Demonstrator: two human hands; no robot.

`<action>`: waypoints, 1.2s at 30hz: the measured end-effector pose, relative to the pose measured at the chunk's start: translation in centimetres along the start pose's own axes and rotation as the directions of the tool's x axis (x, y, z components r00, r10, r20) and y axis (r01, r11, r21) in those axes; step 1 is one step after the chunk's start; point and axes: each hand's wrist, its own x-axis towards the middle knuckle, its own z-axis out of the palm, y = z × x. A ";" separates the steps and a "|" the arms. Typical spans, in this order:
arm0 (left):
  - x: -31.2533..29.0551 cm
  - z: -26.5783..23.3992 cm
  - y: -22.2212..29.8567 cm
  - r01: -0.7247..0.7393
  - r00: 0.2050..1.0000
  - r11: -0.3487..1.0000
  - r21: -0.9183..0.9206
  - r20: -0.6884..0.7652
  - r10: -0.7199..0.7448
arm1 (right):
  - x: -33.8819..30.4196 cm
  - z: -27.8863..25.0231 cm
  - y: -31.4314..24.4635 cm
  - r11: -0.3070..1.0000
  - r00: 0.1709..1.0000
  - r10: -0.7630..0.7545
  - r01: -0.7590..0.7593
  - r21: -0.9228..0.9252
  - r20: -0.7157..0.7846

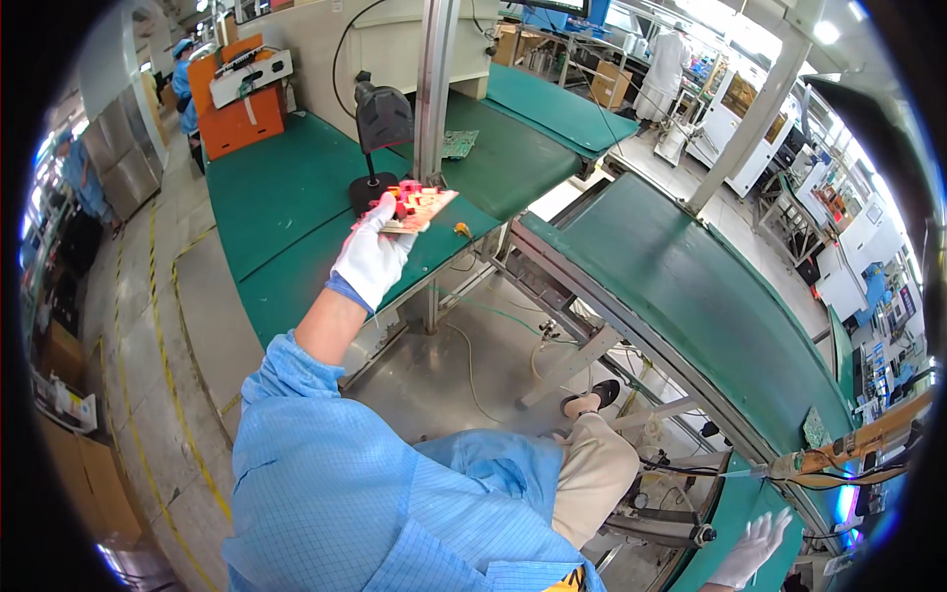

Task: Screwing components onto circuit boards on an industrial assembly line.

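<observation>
My left hand point(373, 259), in a white glove, is stretched out over the green table and closed on the edge of a circuit board point(426, 214). Red light falls on the board and its raised parts. Right above the board, a black scanner point(383, 116) stands on a stalk with a round base. Down at the lower right is my right hand point(758, 549), also gloved, its fingers spread and holding nothing. It hovers over or rests on a green surface point(725, 513); I cannot tell which.
A green conveyor belt point(681, 276) runs along the right, carrying another circuit board point(816, 428) at its near end. Another green board point(460, 144) lies beyond the metal post point(434, 89). An orange box point(243, 120) stands at the far left. People work in the background.
</observation>
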 end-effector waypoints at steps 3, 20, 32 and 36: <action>-0.5 3.6 -3.4 0.136 0.989 0.990 -0.038 0.063 -0.133 | -4.1 4.0 -4.1 0.980 0.978 -0.180 0.187 -0.072 0.103; -9.5 7.6 -16.8 0.419 0.379 0.621 0.662 0.494 -0.782 | -4.2 17.7 -9.3 0.944 0.900 -0.317 0.267 0.194 0.300; -15.3 11.4 -24.1 0.783 0.111 0.377 0.496 0.484 -0.868 | -3.6 21.0 -7.1 0.917 0.883 -0.377 0.315 0.244 0.278; -15.6 11.2 -24.9 0.843 0.094 0.332 0.424 0.491 -0.866 | -3.1 23.7 -6.9 0.892 0.839 -0.423 0.320 0.320 0.342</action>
